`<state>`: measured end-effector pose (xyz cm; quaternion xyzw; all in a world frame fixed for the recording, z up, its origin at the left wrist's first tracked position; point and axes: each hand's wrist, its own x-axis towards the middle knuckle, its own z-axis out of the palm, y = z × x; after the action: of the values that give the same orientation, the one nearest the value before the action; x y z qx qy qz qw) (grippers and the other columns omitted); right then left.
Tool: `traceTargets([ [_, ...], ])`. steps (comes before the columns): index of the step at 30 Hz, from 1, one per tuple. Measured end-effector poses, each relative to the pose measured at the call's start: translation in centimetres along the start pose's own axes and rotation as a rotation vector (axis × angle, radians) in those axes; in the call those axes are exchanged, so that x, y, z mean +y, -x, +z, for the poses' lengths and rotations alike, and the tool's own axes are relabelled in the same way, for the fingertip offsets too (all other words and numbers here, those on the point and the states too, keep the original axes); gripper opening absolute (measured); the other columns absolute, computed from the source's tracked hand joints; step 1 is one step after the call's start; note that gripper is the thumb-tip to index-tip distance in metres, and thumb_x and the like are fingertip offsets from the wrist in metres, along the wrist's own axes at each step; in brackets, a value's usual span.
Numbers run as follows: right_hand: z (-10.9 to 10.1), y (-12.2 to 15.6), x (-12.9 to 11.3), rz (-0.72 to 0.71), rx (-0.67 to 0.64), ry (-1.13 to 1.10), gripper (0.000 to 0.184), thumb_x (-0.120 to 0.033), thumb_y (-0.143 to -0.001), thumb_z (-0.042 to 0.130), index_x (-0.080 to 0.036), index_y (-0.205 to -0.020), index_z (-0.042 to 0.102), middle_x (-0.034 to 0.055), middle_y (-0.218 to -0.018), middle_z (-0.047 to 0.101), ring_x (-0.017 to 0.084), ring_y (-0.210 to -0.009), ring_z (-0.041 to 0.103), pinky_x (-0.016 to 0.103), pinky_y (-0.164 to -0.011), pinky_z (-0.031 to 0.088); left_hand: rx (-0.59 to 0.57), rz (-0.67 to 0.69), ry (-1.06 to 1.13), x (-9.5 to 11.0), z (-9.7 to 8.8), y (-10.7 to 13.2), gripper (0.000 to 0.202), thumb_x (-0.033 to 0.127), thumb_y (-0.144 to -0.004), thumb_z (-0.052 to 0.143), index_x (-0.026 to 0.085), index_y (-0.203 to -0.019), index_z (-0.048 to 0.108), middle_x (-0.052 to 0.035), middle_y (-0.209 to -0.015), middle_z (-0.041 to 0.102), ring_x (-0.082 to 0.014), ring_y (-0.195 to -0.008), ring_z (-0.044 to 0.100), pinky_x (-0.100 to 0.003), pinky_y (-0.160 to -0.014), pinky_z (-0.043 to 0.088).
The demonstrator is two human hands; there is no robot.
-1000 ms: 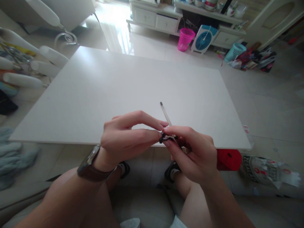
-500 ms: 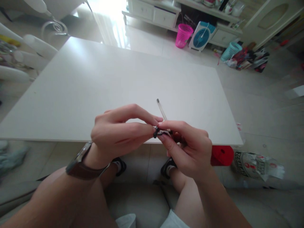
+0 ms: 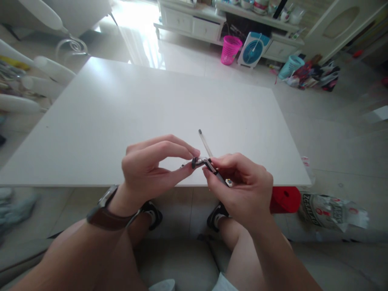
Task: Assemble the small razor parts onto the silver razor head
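Observation:
A small black-and-silver implement with a bent metal neck is held between my two hands, above the table's near edge. My right hand pinches its straight, dark shaft between thumb and fingers. At the other end, the thumb and fingertips of my left hand close on its black tip. Its exact kind is not clear. Just beyond the fingers, a thin translucent stick with a dark end points away from me; its lower part is hidden. A tiny light-and-dark piece shows beneath my right fingers.
The white table spreads out in front of me. A red container and a printed plastic bag are at the right. Across the floor stand a pink basket, a blue-and-white fan and a light blue basket.
My hands have drawn slightly apart, and the implement's bent neck and shaft now show more. My left fingers have shifted on its black end. The view has tilted slightly.

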<state>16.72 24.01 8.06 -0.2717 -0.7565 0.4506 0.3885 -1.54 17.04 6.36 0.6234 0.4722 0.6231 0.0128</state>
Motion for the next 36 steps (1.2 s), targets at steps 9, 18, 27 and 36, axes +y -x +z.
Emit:
traceTargets([
  [9,-0.1,-0.2,-0.1,0.033,-0.029,-0.046,0.008,-0.013,-0.084,0.076,-0.019,-0.083,0.071,0.0009,-0.076,0.073,0.011,-0.057,0.062,0.022,-0.048,0.049,0.018,0.001,-0.043,0.5,0.0,-0.3,0.018,0.011,-0.080,0.085,0.026,-0.088,0.078,-0.0012,-0.089,0.083,-0.0196,-0.079,0.081,-0.028,-0.067,0.071],
  [18,0.0,-0.4,0.2,0.123,-0.022,-0.165,0.010,-0.015,-0.084,0.078,-0.019,-0.087,0.069,-0.0008,-0.072,0.072,0.010,-0.052,0.061,0.021,-0.044,0.049,0.074,-0.057,0.003,0.1,0.3,-0.3,0.016,0.016,-0.077,0.090,0.023,-0.086,0.078,-0.0035,-0.089,0.084,-0.0208,-0.078,0.081,-0.029,-0.066,0.071],
  [27,0.0,-1.1,0.2,0.264,-0.034,-0.386,0.024,-0.021,-0.077,0.086,-0.020,-0.089,0.065,-0.0055,-0.065,0.069,0.010,-0.040,0.062,0.017,-0.033,0.046,0.102,-0.087,-0.005,-0.1,0.3,-0.2,0.019,0.014,-0.078,0.088,0.025,-0.088,0.078,-0.0022,-0.090,0.084,-0.0205,-0.079,0.082,-0.030,-0.069,0.071],
  [36,-0.3,-1.6,0.6,0.454,-0.119,-0.683,0.021,-0.029,-0.085,0.083,-0.022,-0.096,0.066,0.0027,-0.088,0.083,0.012,-0.048,0.071,0.016,-0.038,0.051,0.167,-0.234,-0.040,0.1,0.6,0.2,0.019,0.012,-0.077,0.087,0.026,-0.088,0.080,-0.0001,-0.088,0.084,-0.0196,-0.079,0.081,-0.030,-0.071,0.069],
])
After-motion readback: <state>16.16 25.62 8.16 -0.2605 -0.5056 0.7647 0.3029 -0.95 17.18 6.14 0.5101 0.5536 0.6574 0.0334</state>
